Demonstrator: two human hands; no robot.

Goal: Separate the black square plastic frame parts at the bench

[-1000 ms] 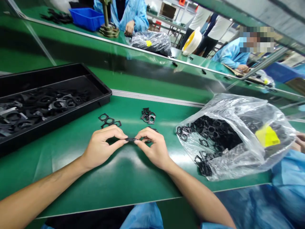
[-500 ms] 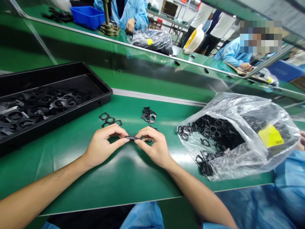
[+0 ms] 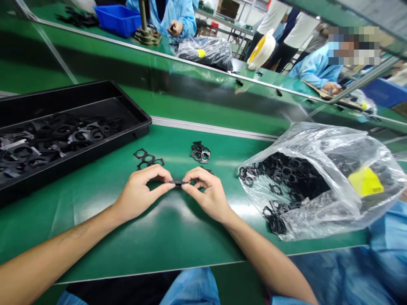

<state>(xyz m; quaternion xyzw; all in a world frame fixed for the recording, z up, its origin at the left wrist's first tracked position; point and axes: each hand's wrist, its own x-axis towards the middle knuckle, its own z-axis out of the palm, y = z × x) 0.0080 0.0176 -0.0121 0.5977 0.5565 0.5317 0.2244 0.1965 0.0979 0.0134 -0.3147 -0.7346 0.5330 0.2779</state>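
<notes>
Between my two hands, a small flat black plastic part [image 3: 178,183] is held nearly edge-on above the green tabletop [image 3: 152,241]. My left hand [image 3: 137,192] pinches its left end between thumb and fingers. The right end is pinched by my right hand [image 3: 210,192] in the same way. Because the part is seen from its edge, its full shape is hidden. Just beyond my left hand lie several black ring-shaped frames [image 3: 148,158]. A small heap of similar frames [image 3: 201,153] sits past my right hand, and a few pieces are partly covered by its fingers.
A long black tray [image 3: 133,123] of black parts stands at the left. On the right, an open clear plastic bag [image 3: 337,212] with a yellow label [image 3: 365,182] spills black frames. Behind a low green partition [image 3: 190,101], co-workers handle parts near a blue bin [image 3: 117,21].
Both my hands keep their pinch on the black part, which has tilted slightly. Across the partition, a co-worker's hand has lifted and turned. The whole view has shifted slightly.
</notes>
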